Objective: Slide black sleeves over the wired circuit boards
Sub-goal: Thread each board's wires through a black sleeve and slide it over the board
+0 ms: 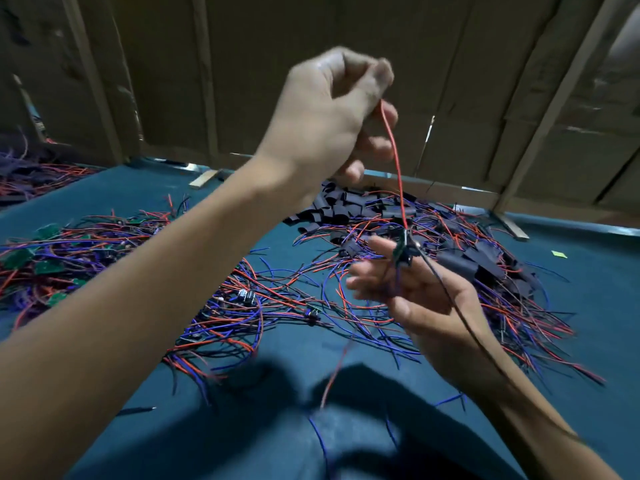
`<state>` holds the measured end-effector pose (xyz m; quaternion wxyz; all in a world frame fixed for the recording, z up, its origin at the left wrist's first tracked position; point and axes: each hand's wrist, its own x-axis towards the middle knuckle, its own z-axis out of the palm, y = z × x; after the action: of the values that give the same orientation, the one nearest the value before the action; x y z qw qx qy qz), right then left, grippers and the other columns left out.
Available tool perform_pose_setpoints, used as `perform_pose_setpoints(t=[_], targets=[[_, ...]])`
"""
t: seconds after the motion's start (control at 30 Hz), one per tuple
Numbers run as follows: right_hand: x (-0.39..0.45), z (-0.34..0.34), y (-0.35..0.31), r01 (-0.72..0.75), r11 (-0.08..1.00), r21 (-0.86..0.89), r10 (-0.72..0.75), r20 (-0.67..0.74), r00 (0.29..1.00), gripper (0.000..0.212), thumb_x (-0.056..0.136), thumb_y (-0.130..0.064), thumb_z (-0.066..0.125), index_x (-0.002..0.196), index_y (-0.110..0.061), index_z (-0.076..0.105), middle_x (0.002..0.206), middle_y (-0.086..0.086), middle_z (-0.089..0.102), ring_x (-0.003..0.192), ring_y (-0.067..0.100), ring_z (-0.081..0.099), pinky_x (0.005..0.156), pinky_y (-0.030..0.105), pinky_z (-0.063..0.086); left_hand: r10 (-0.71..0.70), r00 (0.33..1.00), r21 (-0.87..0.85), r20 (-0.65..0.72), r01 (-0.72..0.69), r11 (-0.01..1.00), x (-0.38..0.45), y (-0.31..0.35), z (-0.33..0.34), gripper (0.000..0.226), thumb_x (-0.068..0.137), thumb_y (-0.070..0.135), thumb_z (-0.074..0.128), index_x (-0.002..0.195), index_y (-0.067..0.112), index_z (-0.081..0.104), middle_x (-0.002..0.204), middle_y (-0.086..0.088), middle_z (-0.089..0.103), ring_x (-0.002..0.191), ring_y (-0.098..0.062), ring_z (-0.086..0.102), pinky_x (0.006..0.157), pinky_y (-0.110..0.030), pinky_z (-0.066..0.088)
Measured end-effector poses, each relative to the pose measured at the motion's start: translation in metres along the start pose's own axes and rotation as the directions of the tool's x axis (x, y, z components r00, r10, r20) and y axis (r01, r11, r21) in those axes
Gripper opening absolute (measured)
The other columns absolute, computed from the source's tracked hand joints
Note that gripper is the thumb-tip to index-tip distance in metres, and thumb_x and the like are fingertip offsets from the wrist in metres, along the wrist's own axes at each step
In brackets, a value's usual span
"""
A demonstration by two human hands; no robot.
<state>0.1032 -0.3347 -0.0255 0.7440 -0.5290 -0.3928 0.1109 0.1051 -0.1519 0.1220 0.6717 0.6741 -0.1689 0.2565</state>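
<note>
My left hand (pixel 329 116) is raised high and pinches the top of a red wire (pixel 393 157) that runs straight down to a small circuit board (pixel 403 252). My right hand (pixel 415 296), palm up and lower, holds that board between its fingertips; a black wire trails from it over my wrist. A heap of black sleeves (pixel 346 207) lies on the blue table behind my hands. More wired boards (pixel 249 296) lie tangled in red, blue and black wires beneath my left forearm.
Blue cloth covers the table (pixel 138 188). Green boards with wires (pixel 20 258) pile up at the left. Sleeved boards (pixel 481 261) lie at the right. A cardboard wall (pixel 311 36) with wooden slats closes the back. Another wire heap (pixel 31 174) sits far left.
</note>
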Motion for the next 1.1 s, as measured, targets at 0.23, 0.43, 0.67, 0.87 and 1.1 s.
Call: perform_pose_setpoints(t=[0.23,0.43,0.67,0.87,1.1], targets=[[0.001,0.011,-0.007,-0.261,0.905,0.336,0.289,-0.034,0.957,0.033,0.071,-0.020,0.072,0.103,-0.009,0.074,0.066,0.001,0.046,0.047,0.010,0.032,0.042,0.021,0.033,-0.232,0.968,0.322,0.092,0.192,0.927,0.009,-0.075,-0.011,0.025,0.104,0.032,0.053,0.100,0.008,0.062,0.073,-0.001,0.071,0.055,-0.021,0.071,0.033,-0.022,0.041],[0.010,-0.010,-0.016,-0.376,0.796,0.473,0.521,-0.220,0.825,0.042,0.080,-0.034,0.044,0.098,-0.006,0.068,0.069,-0.003,0.023,0.049,0.009,0.010,0.043,0.019,0.007,-0.389,0.919,0.908,0.059,0.112,0.403,0.042,-0.164,-0.078,0.032,0.099,0.030,0.050,0.079,0.009,0.063,0.076,-0.012,0.066,0.071,-0.026,0.063,0.063,-0.033,0.048],[0.009,-0.027,-0.019,-0.453,0.858,0.241,0.502,-0.212,0.838,0.053,0.102,-0.051,0.039,0.118,-0.013,0.072,0.071,-0.003,0.032,0.051,0.009,0.017,0.039,0.018,0.019,-0.479,0.877,0.934,0.041,0.137,0.330,0.051,-0.225,-0.108,0.043,0.102,0.039,0.052,0.085,0.003,0.067,0.086,-0.020,0.070,0.078,-0.034,0.064,0.067,-0.037,0.046],[0.005,-0.022,-0.007,-0.281,0.956,0.088,0.293,-0.200,0.935,0.036,0.095,-0.022,0.051,0.103,0.003,0.075,0.097,0.020,0.072,0.083,0.027,0.069,0.067,0.032,0.058,-0.519,0.848,0.947,0.112,0.067,0.314,0.069,-0.234,-0.076,0.039,0.095,0.046,0.062,0.086,0.008,0.068,0.089,-0.010,0.073,0.084,-0.027,0.066,0.083,-0.042,0.057],[0.006,-0.023,-0.003,-0.248,0.959,0.135,0.273,-0.220,0.937,0.046,0.079,0.002,0.049,0.123,0.006,0.063,0.072,0.009,0.056,0.068,0.022,0.059,0.061,0.030,0.052,-0.555,0.831,0.959,0.050,0.115,0.259,0.072,-0.231,-0.071,0.023,0.079,0.030,0.082,0.086,0.012,0.070,0.101,-0.012,0.073,0.089,-0.025,0.065,0.089,-0.050,0.057]])
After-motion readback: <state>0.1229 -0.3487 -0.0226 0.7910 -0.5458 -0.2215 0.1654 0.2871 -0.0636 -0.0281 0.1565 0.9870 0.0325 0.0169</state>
